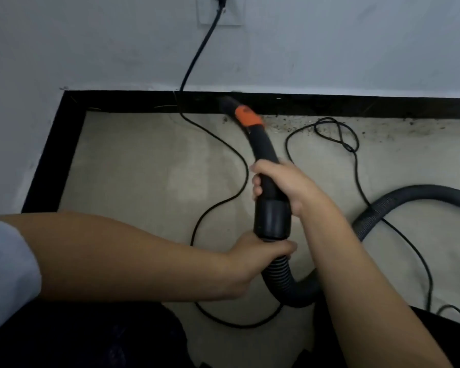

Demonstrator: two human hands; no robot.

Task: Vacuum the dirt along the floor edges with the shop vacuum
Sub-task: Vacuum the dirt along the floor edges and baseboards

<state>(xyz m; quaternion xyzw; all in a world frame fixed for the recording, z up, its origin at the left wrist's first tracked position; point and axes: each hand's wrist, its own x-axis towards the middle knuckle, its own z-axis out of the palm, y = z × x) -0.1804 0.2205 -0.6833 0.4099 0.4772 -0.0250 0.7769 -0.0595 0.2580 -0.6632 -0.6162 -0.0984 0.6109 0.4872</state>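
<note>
A black vacuum wand [263,150] with an orange collar [248,116] points at the black baseboard [144,102], its nozzle tip [227,103] touching the floor edge. My right hand [282,181] grips the wand's curved handle. My left hand [255,258] grips the ribbed hose [284,282] just below the black cuff [272,219]. Dark dirt specks [290,126] lie along the floor edge to the right of the nozzle. The hose loops under my right forearm and runs off to the right [409,195].
A black power cord [197,54] hangs from a wall socket [219,9] and snakes across the beige floor [144,168], with a loop [337,134] near the dirt. The room corner [64,96] is at the left. My dark-clothed knees fill the bottom edge.
</note>
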